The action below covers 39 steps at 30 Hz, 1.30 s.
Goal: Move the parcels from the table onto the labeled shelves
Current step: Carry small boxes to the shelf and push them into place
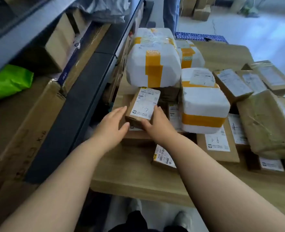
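A small brown cardboard parcel (144,105) with a white label marked "1-7" stands on other flat boxes near the left edge of the wooden table (138,178). My left hand (112,123) lies against its left side with straight fingers, thumb under its near corner. My right hand (157,123) holds its right side, thumb across the near face. Behind it sit white foam boxes (153,67) bound with orange tape. Metal shelves (81,91) run along the left, holding cardboard boxes.
More foam boxes (203,106) and brown parcels (264,124) crowd the table's right and middle. A green bag (9,81) lies on the left shelf. Stacked cartons (195,9) and a person's legs (170,12) stand at the back. My shoes (135,206) show below the table edge.
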Tool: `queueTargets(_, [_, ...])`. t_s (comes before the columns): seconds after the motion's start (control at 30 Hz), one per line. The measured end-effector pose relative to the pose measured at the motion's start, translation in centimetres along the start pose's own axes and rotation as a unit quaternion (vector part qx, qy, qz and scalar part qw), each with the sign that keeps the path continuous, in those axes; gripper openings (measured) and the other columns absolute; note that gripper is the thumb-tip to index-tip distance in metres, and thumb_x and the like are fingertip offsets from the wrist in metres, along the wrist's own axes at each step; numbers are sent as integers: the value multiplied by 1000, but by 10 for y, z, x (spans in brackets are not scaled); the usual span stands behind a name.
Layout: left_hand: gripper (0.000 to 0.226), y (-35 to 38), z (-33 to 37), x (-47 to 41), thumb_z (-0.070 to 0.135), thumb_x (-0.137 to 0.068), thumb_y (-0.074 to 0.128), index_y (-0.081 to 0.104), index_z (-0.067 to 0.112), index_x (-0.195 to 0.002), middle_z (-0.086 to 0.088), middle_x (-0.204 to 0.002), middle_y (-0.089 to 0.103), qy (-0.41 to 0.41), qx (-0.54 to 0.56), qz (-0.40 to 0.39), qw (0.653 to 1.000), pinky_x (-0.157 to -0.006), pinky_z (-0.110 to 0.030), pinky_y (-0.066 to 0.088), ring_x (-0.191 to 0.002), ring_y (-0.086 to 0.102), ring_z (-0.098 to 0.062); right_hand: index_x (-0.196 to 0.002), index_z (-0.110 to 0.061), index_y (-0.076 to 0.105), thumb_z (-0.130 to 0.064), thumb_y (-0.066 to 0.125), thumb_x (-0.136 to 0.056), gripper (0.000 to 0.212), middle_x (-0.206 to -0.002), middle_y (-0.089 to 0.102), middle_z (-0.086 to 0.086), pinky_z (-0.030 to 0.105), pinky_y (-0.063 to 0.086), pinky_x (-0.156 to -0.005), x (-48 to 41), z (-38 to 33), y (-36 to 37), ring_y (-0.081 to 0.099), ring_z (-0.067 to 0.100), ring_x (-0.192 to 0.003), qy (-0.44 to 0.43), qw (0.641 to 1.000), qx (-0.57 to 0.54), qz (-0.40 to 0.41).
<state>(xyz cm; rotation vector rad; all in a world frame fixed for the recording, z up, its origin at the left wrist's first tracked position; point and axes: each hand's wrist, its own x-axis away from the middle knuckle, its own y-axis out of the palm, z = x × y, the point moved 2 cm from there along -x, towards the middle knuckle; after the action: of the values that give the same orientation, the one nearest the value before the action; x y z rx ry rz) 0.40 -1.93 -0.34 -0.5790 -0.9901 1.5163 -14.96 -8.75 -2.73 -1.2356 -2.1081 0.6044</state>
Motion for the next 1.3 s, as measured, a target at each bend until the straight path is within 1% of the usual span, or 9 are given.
queueTargets(0.13, [57,7,-3,-30,39,-99,44,25,24,-151,-1,-155,30,-120,165,-34,978,-114,-36,27,-141,30,-21,-150,-18,18,-38,56,-92,72,-153,34,2,40,33,-112,5,1,11,35,21,-139,68,994,-87,-4])
queueTargets(0.3, [51,27,-1,-20,38,-96,51,42,17,-142,4,-128,53,-122,290,-45,948,-98,-30,41,-116,51,-13,-142,-18,35,-30,58,-92,57,-140,50,-1,30,40,-101,32,1,8,48,16,-126,96,984,-145,30])
queueTargets(0.4, [50,36,-17,2,36,-91,60,46,22,-137,-1,-125,61,-155,396,-67,903,-101,-41,47,-111,59,-16,-138,-19,43,-26,60,-92,49,-133,56,-5,31,45,-101,57,6,7,53,8,-115,113,975,-190,12])
queueTargets(0.53, [57,41,-10,36,45,-75,67,42,43,-127,6,-125,59,-126,465,-77,873,-102,-44,46,-118,56,-17,-122,-28,49,-24,60,-92,32,-122,60,-9,36,51,-95,83,10,11,58,5,-103,136,963,-233,14])
queueTargets(0.67, [48,28,12,50,51,-77,70,42,57,-115,3,-125,61,-71,512,-11,856,-100,-46,47,-114,60,-17,-121,-33,47,-27,60,-92,32,-109,57,-25,21,52,-86,101,-6,-5,59,-6,-95,79,959,-269,48])
queueTargets(0.83, [50,1,53,45,34,-89,55,39,34,-136,0,-120,66,-20,614,22,789,-86,-35,56,-111,63,-20,-123,-32,53,-27,59,-93,31,-114,64,-13,18,54,-81,111,-29,-63,62,-2,-99,-22,967,-246,56])
queueTargets(1.0, [44,-10,123,11,38,-98,43,33,26,-139,-3,-120,65,7,578,31,816,-80,-38,52,-107,65,-22,-126,-28,52,-26,55,-94,32,-105,60,-24,8,50,-69,104,-37,-140,61,-8,-93,-62,970,-211,106])
queueTargets(1.1, [45,-7,156,-11,39,-98,42,31,26,-140,0,-120,63,3,531,31,847,-71,-32,53,-104,64,-18,-126,-28,52,-32,53,-95,31,-118,59,-18,19,50,-84,90,-26,-178,59,-1,-100,-49,981,-146,119])
queueTargets(1.3, [40,10,186,-35,37,-95,50,45,26,-133,0,-118,63,-61,491,0,869,-60,-23,49,-99,63,-14,-133,-25,50,-36,51,-95,39,-130,57,-2,32,46,-89,36,37,-250,54,14,-114,21,995,0,102])
